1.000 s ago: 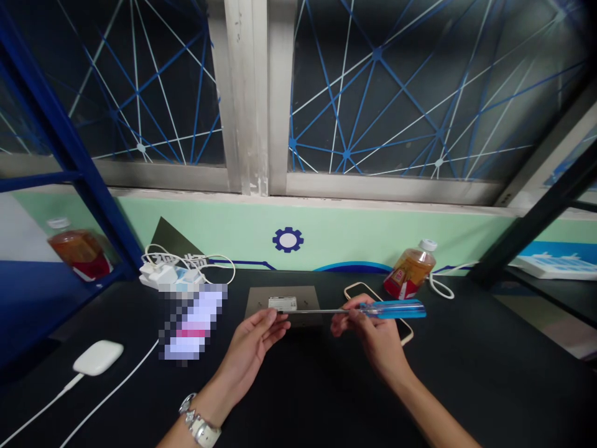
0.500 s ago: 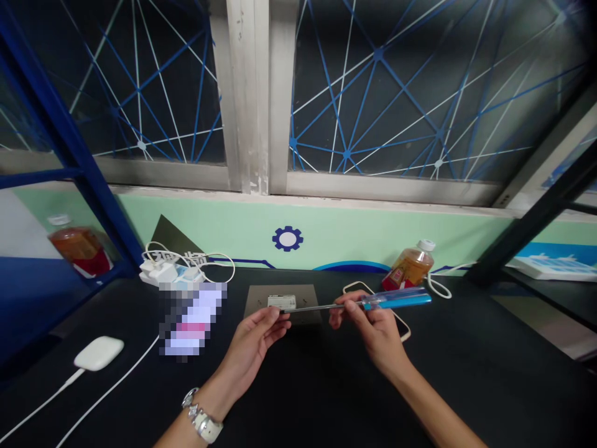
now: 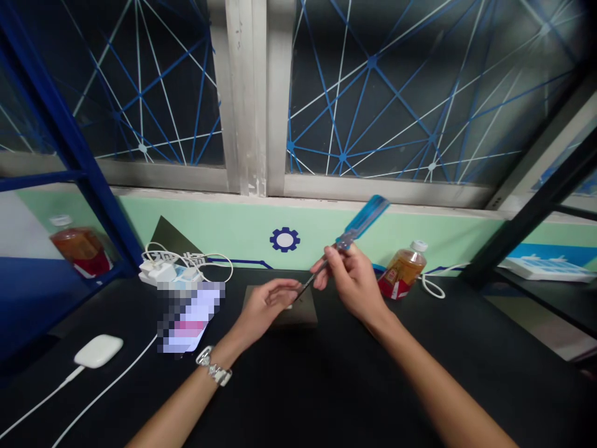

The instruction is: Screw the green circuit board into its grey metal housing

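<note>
The screwdriver is held aslant above the tabletop, between your two hands. Its long axis runs diagonally across the view: the blue handle points up and toward the right, its butt end seen against the green wall, while the thin metal shaft descends toward the left, the tip pointing down at your left fingers. Your right hand has thumb and fingers pinching the tool around the upper shaft, just below the clear collar, so that the handle projects above this grip and most of the shaft extends below it. Your left hand has its fingers curled together at the tip end; whether they pinch the metal or only touch it, you cannot tell from this angle. Your left wrist bears a watch. Behind and beneath the left fingers, near the middle of the tabletop's far edge, lies a flat brown box, partly hidden by that hand. A bottle stands by the far edge, to the right of the box. A white power strip occupies the far left corner, and a white case with a cable lies toward the left edge.
</note>
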`<state>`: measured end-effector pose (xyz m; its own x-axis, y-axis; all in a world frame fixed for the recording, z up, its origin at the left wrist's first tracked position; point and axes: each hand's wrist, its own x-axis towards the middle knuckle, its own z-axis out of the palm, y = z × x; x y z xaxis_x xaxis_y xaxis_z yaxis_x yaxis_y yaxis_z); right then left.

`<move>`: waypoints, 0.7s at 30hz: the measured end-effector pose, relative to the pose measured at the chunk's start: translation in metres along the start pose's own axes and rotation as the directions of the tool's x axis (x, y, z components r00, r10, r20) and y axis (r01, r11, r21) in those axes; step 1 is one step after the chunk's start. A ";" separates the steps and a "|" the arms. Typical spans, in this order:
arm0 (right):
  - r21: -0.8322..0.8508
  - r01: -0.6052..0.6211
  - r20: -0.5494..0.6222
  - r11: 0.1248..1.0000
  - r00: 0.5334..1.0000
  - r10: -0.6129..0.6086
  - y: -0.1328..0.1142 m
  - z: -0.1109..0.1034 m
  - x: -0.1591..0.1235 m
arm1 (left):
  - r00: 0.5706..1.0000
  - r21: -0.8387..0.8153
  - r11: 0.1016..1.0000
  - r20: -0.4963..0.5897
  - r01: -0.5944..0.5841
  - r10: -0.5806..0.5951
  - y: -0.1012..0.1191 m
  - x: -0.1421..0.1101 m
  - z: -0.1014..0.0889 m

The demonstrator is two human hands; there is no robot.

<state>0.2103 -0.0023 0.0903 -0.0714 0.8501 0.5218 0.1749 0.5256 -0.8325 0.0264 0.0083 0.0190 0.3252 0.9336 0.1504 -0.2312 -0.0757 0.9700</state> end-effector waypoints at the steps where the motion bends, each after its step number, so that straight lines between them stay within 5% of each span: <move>1: -0.039 0.004 0.022 0.999 1.000 -0.003 0.004 0.001 0.000 | 0.997 0.118 0.991 0.041 -0.063 0.059 0.004 0.004 0.000; 5: -0.159 0.023 0.164 0.987 0.986 0.003 0.017 0.007 -0.005 | 0.973 0.372 0.905 0.180 -0.205 0.146 0.001 0.012 0.004; 12: -0.265 0.080 0.289 0.961 0.957 0.001 0.028 0.013 -0.011 | 0.981 0.446 0.874 0.094 -0.192 0.168 -0.028 0.004 0.004; 21: -0.250 0.038 0.293 0.968 0.955 0.038 0.032 0.013 -0.013 | 0.974 0.453 0.862 0.097 -0.227 0.206 -0.027 0.001 0.004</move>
<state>0.2043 0.0037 0.0549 -0.3495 0.8416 0.4119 0.4120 0.5329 -0.7391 0.0371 0.0101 -0.0061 0.3579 0.8596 0.3646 0.1421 -0.4360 0.8886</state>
